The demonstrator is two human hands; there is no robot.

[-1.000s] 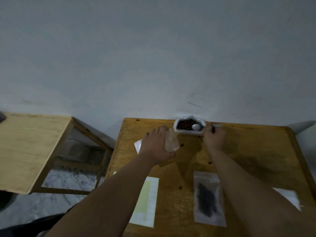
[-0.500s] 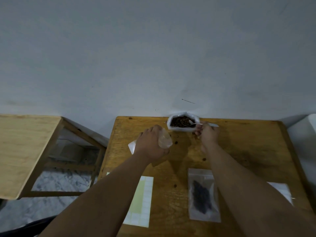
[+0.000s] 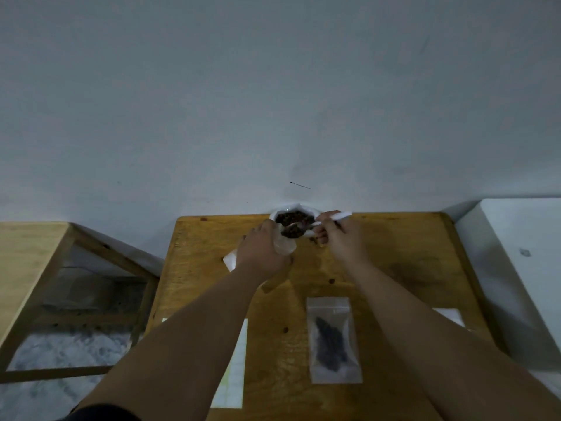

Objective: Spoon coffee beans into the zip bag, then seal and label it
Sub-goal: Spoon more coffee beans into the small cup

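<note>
So just above the middle of the frame, at the far edge of the wooden table [image 3: 394, 268], the left hand [image 3: 261, 253] is wrapped around the little clear zip bag [image 3: 285, 247], holding it upright. The right hand [image 3: 341, 240] pinches the white spoon [image 3: 315, 223], whose heaped bowl sits right over the bag's mouth, just in front of the open white bag of coffee beans [image 3: 293, 217]. Lower right there's a filled zip bag [image 3: 332, 341] lying flat, with a label sheet [image 3: 235, 360] to its left.

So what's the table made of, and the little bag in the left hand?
The table looks like varnished wood: brown grain and dark knots show. The little bag the left hand holds seems thin clear plastic: it is see-through.
</note>
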